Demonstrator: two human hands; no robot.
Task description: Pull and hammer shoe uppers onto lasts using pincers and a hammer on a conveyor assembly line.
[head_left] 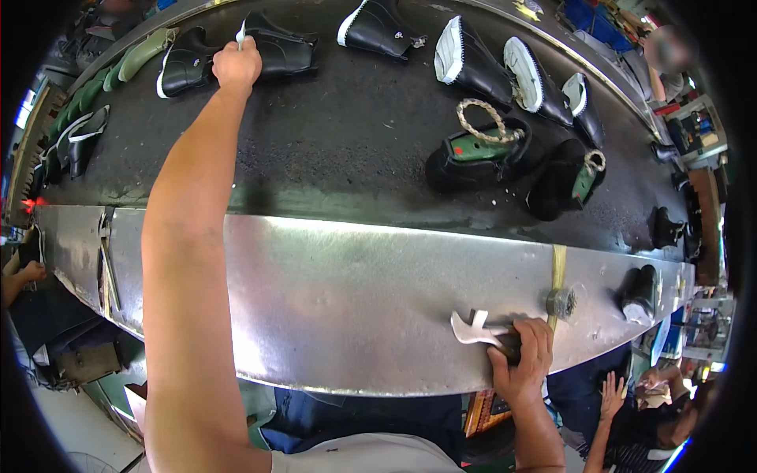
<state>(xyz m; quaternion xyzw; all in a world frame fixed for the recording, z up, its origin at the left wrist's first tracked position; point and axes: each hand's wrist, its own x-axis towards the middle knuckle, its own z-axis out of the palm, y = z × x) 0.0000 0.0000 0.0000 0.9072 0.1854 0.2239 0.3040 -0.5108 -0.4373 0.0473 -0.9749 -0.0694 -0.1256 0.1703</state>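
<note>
My left arm stretches far across the dark bench, and my left hand (238,63) is closed on the edge of a black boot (277,54) with a white sole, lying on its side. Another black boot (185,63) lies just left of that hand. Over the metal ledge, my right hand (523,359) is wrapped round lasting pliers (476,326), their silver head with a curved jaw and square knob pointing left. The handles are mostly hidden by my fingers. Right of this hand stands a small round container (561,303) of dark bits.
More black boots (382,30) lie along the far side. Two dark boots with green lasts (479,148) and rope loops stand nearer on the right. Green boots (147,54) line the far left. A black piece (639,293) sits on the metal ledge (355,303). Other people's hands (612,396) show at lower right.
</note>
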